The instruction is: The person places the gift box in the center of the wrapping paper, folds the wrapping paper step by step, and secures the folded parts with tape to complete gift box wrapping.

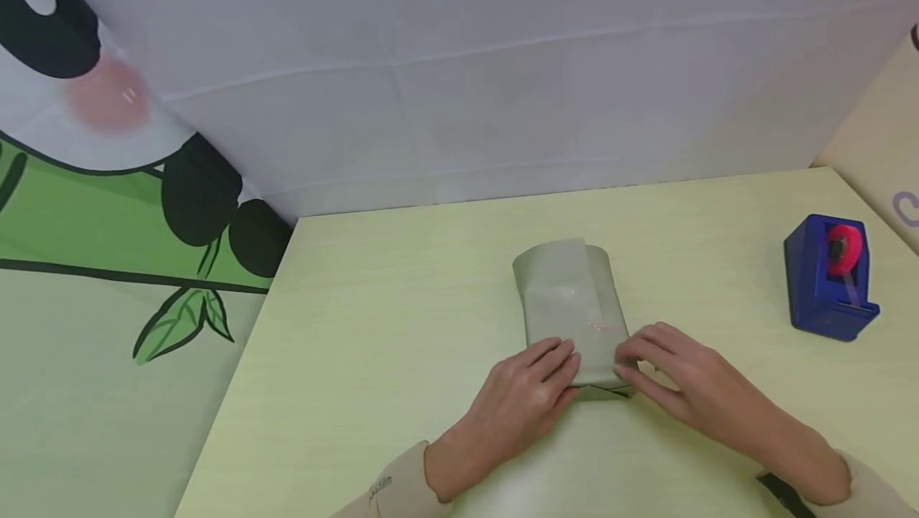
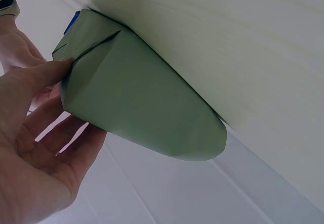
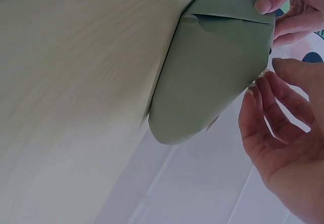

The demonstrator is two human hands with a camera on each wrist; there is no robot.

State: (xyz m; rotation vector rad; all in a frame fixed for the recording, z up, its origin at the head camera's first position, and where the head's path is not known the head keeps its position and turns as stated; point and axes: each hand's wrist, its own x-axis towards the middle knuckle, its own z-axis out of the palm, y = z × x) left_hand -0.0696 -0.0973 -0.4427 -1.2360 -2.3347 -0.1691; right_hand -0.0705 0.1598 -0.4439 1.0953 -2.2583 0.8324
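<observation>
A grey-green paper package [image 1: 567, 294] lies on the table, a lengthwise paper overlap on top and small reddish print at its right side. Its near end, facing both wrist cameras, shows a folded-in crease. My left hand [image 1: 527, 390] grips the near left corner: fingers lie on the top, and the thumb [image 2: 50, 74] presses against the creased end. At the near right corner is my right hand [image 1: 689, 378], with curved fingers [image 3: 283, 112] and thumb tip close together, pinching at the paper edge. The package's underside is hidden.
Toward the right edge of the pale yellow table [image 1: 388, 286] stands a blue tape dispenser [image 1: 822, 294] with a red core. A white cloth wall [image 1: 502, 103] rises behind the table. Printed cartoon fabric [image 1: 108, 207] hangs at the left.
</observation>
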